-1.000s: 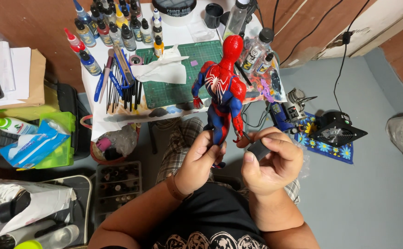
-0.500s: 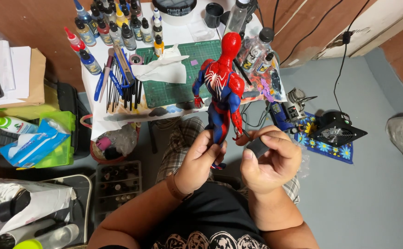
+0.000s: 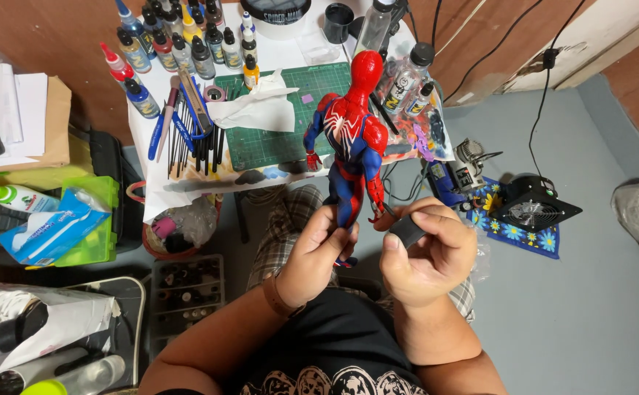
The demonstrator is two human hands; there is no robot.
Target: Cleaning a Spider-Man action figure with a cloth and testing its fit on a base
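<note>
A red and blue action figure (image 3: 352,139) with a white spider mark on its back stands upright over my lap, head pointing away from me. My left hand (image 3: 319,252) grips it around the lower legs. My right hand (image 3: 427,252) is curled beside the figure's right hand, pinching a small dark grey block (image 3: 407,230) between thumb and fingers. Beyond the figure lies a green cutting mat (image 3: 275,132) on a small white table (image 3: 290,55).
Several paint bottles (image 3: 188,47), brushes (image 3: 195,135) and crumpled tissue (image 3: 257,110) crowd the table. A small dark fan (image 3: 531,208) and a compressor (image 3: 469,164) sit on the grey floor at right. Wipes pack (image 3: 52,227), storage boxes and a bin (image 3: 180,227) stand at left.
My right hand has turned slightly, so the small grey block between its fingers now shows. The figure stays upright in my left hand.
</note>
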